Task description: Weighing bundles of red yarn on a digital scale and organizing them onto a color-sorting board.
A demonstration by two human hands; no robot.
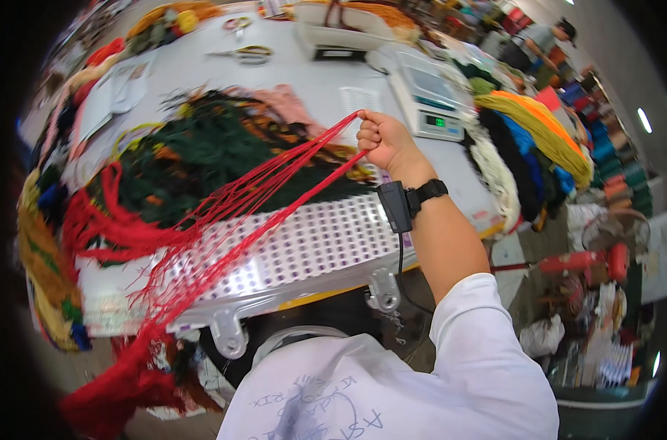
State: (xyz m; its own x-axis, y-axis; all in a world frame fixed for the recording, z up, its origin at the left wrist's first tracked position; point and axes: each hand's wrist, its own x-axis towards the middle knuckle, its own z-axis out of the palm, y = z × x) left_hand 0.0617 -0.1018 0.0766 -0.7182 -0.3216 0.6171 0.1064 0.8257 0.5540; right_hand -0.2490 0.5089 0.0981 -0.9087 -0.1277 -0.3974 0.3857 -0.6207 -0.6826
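Note:
My right hand [383, 139], closed in a fist, holds the ends of red yarn [238, 191]. The strands stretch taut to the left across the table, fanning out as they go. They run into a loose red bundle [121, 227] on the table, and a thick red hank [121, 392] hangs over the near left edge. Behind the strands lies a pile of dark green yarn [223, 158] mixed with orange and black. Under the strands, along the near edge, is a clear sheet with rows of dots [304, 238]. My left hand does not show.
A digital scale [436, 95] stands beyond my hand, a white bin [348, 29] at the back. Scissors [249, 53] and papers [117, 92] lie farther off. Coloured yarn hanks [531, 139] hang over the right edge. A person [535, 48] is at the far right.

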